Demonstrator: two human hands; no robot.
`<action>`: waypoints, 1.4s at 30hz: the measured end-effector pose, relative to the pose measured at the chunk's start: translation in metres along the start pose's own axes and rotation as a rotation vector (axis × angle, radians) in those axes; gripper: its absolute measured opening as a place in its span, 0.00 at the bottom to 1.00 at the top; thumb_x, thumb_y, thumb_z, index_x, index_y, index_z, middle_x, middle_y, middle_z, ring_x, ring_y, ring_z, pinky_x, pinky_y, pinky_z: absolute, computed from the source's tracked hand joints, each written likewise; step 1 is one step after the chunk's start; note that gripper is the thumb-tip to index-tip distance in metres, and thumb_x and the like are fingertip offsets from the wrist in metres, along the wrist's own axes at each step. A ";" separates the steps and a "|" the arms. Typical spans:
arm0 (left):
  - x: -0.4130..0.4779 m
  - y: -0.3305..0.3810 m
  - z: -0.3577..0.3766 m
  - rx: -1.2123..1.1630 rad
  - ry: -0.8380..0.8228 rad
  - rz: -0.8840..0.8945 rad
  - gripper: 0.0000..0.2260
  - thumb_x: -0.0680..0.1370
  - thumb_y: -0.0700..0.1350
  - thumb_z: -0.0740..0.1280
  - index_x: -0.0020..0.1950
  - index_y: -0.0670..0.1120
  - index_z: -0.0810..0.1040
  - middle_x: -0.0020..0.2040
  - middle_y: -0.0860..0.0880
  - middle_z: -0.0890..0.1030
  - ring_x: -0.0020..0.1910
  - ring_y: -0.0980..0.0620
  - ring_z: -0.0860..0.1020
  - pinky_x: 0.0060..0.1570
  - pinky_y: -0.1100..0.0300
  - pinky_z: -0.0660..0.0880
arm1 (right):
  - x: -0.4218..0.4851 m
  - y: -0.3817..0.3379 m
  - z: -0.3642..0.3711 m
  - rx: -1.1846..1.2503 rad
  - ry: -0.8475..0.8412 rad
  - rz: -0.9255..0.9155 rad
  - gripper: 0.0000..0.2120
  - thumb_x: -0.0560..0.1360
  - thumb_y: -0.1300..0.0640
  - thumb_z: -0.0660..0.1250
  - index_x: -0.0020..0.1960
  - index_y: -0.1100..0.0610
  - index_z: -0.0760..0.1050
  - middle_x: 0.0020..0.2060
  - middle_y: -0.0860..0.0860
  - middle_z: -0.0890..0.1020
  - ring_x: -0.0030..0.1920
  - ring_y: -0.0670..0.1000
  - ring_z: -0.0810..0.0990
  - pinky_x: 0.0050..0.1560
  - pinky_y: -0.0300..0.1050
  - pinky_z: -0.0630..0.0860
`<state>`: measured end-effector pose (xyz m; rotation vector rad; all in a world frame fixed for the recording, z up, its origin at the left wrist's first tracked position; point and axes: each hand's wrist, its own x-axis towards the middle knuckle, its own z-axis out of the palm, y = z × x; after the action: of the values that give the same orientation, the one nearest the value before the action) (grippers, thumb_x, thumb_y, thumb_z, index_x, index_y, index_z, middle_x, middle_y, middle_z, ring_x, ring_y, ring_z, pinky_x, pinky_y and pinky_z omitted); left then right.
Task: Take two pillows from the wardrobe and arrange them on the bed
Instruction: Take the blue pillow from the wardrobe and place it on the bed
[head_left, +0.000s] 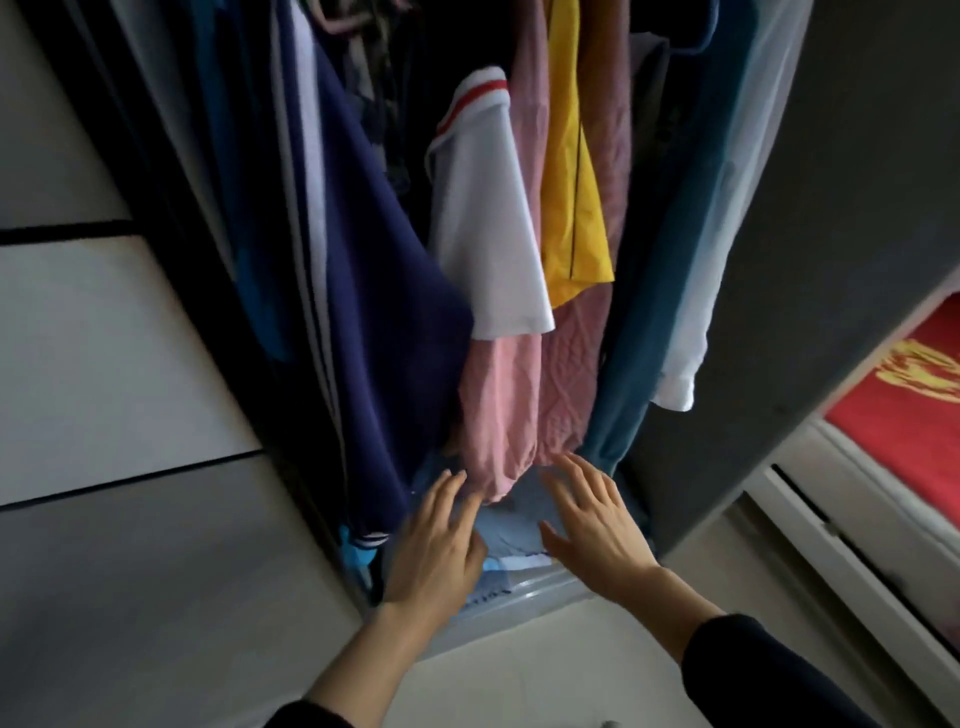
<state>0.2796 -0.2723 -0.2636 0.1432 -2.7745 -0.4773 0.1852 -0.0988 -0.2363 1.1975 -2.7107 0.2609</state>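
Both hands (left hand (434, 540), right hand (597, 525)) spread over blue bundle (511, 530)

Surface and material findings: wardrobe interior and surround.

Hanging garments are all cloth: navy jacket (374, 270) matt with white stripes; white shirt (483, 218) smooth with ribbed red-banded trim; pink sweater (561, 374) cable-knit, textured; yellow top (571, 208) smooth. Folded pale blue fabric (511, 525) soft, matt. Wardrobe door (104, 338) smooth, faint sheen. Red cloth (904, 405) with yellow pattern, matt.
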 end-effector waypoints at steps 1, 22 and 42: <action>0.009 0.012 0.024 -0.043 -0.029 -0.042 0.21 0.67 0.42 0.71 0.59 0.43 0.77 0.62 0.40 0.77 0.63 0.42 0.75 0.58 0.50 0.76 | -0.005 0.024 0.013 -0.003 -0.050 0.012 0.31 0.61 0.52 0.78 0.61 0.60 0.74 0.62 0.58 0.77 0.62 0.61 0.76 0.59 0.56 0.75; 0.102 -0.132 0.522 0.115 -0.071 -0.222 0.17 0.72 0.43 0.61 0.59 0.41 0.77 0.60 0.38 0.78 0.58 0.40 0.77 0.60 0.50 0.73 | 0.037 0.295 0.509 0.076 -0.188 0.041 0.25 0.74 0.50 0.64 0.68 0.59 0.66 0.68 0.57 0.69 0.68 0.58 0.66 0.65 0.52 0.64; 0.199 -0.289 0.576 0.255 -0.151 -0.356 0.29 0.74 0.65 0.57 0.73 0.54 0.61 0.75 0.52 0.62 0.73 0.50 0.60 0.72 0.53 0.54 | 0.179 0.364 0.633 0.131 -0.024 0.082 0.39 0.73 0.31 0.50 0.76 0.54 0.51 0.76 0.52 0.55 0.76 0.51 0.50 0.74 0.47 0.45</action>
<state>-0.0847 -0.3959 -0.8174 0.6958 -2.9575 -0.2202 -0.2550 -0.1280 -0.8444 1.1299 -2.8057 0.4446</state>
